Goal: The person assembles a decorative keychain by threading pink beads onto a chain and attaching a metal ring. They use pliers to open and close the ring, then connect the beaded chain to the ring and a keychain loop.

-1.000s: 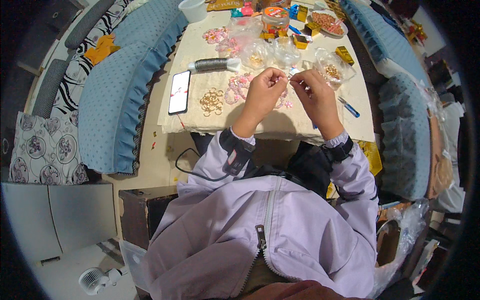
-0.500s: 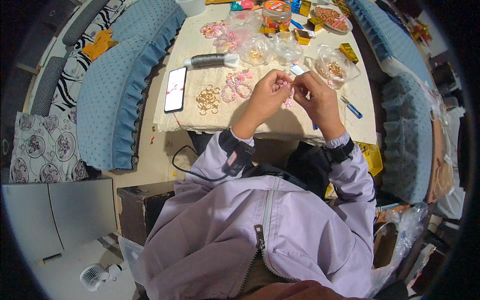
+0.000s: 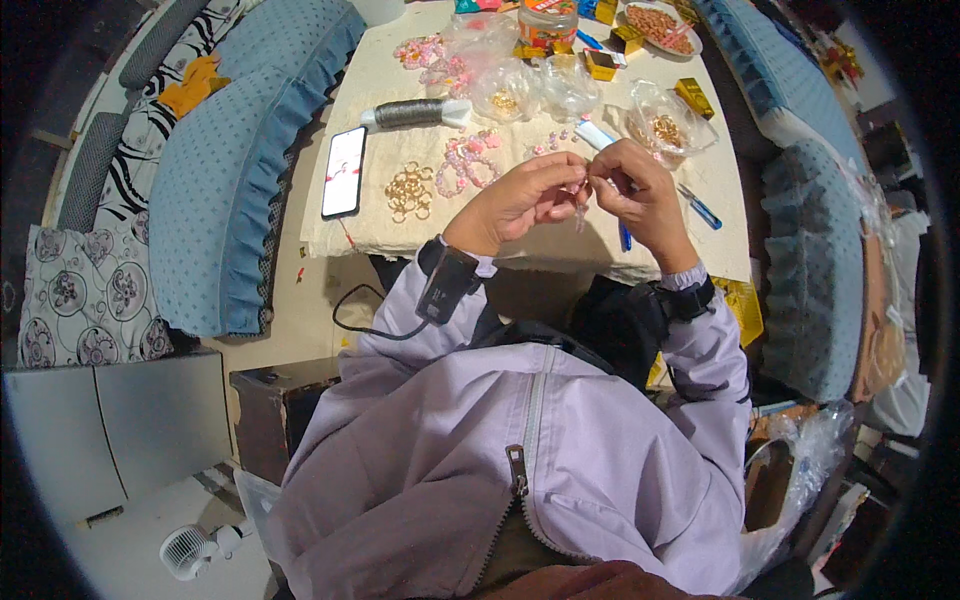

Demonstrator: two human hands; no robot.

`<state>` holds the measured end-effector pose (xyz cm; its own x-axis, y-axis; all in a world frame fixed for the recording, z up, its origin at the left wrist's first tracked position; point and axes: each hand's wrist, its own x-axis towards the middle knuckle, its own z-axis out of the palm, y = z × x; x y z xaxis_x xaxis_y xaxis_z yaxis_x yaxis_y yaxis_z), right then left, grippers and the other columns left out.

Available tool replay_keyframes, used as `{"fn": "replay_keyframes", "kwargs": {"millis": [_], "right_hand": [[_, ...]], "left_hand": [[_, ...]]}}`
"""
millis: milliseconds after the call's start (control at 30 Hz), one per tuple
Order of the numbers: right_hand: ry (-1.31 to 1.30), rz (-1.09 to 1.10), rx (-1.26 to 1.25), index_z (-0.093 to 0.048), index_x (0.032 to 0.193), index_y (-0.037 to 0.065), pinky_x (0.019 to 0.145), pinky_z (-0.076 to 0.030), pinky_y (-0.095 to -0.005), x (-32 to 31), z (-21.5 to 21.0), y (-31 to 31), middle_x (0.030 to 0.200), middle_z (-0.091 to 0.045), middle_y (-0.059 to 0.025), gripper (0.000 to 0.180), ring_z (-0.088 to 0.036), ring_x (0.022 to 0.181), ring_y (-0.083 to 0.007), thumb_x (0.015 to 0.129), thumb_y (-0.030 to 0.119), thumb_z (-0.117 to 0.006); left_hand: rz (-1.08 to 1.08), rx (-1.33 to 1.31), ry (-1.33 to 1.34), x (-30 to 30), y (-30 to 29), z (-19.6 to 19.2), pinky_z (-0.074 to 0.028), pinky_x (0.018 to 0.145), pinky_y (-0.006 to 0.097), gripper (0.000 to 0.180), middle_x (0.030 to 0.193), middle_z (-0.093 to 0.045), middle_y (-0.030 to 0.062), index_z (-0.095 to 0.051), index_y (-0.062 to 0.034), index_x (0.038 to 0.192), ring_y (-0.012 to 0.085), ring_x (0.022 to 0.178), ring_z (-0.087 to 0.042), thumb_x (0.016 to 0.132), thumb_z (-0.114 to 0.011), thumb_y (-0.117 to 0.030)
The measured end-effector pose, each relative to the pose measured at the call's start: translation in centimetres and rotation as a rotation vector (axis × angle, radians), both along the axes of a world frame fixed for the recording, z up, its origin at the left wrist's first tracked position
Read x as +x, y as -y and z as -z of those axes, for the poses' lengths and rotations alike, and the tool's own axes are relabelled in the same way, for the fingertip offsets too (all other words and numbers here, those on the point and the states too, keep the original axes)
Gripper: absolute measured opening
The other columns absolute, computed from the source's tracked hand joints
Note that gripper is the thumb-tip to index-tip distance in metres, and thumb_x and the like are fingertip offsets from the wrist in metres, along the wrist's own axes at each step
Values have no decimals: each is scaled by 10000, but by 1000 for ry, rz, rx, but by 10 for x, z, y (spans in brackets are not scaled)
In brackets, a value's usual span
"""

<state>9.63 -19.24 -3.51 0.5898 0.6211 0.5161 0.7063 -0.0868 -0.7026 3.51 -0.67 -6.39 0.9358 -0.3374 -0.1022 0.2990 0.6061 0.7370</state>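
Over the right front part of the table, my left hand point(image 3: 520, 204) and my right hand point(image 3: 637, 190) meet at their fingertips. A short strand of pink beads point(image 3: 581, 204) hangs from my left hand's pinch, partly hidden by the fingers. My right thumb and forefinger are pinched at its upper end; what lies between them is too small to make out. Left of my hands lie pink and lilac beaded bracelets point(image 3: 467, 163) and a pile of gold-coloured rings point(image 3: 409, 192). Several loose beads point(image 3: 553, 143) rest just beyond my fingers.
A phone point(image 3: 344, 173) with a lit screen lies left, near a spool of grey thread point(image 3: 413, 113). Bags of gold pieces point(image 3: 666, 130), a clear jar point(image 3: 548, 22) and a plate point(image 3: 660, 30) stand farther back. Blue-handled snips point(image 3: 703, 207) and a blue pen point(image 3: 626, 237) lie right.
My left hand has turned, showing more of its palm, and sits slightly lower and left. The right hand stays pinched nearby. Loose beads beyond the hands now show.
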Motion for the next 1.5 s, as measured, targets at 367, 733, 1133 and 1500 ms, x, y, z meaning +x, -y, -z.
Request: {"fn": "replay_keyframes", "kwargs": {"millis": [367,733,1133,1500], "right_hand": [[1,-46,-50,-611,867,42,528,-362,-239,-9,-1,6,796,-546,-20,135,-462,614,-105,764,24,-698],[202,-96,-118,-598,899,54,628,-475,-295,-20,-7,12,869,-594,-72,204,-594,735,-209,744,-51,-680],[285,423,-395,-570,1165,50,874,-474,-404,12,27,65,1086,-606,-141,451,-574,1017,-319,821,285,-742],[226,363,-841,-548,1191,23,889,-457,-434,30,52,58,1088,-592,-183,586,-576,1028,-370,755,361,-744]], "left_hand": [[157,-32,-40,-4,-8,10,-473,655,223,183,951,-633,55,-579,-42,1093,112,798,-596,947,-593,-152],[59,68,-137,-16,2,12,-455,598,195,129,850,-612,44,-590,-47,1008,77,656,-536,935,-591,-154],[12,84,-51,-11,-7,21,-400,562,164,112,831,-592,40,-592,-50,969,51,601,-469,931,-602,-155],[-22,126,-17,-17,-13,8,-397,550,158,108,809,-607,33,-597,-63,956,50,617,-491,932,-614,-167]]}}
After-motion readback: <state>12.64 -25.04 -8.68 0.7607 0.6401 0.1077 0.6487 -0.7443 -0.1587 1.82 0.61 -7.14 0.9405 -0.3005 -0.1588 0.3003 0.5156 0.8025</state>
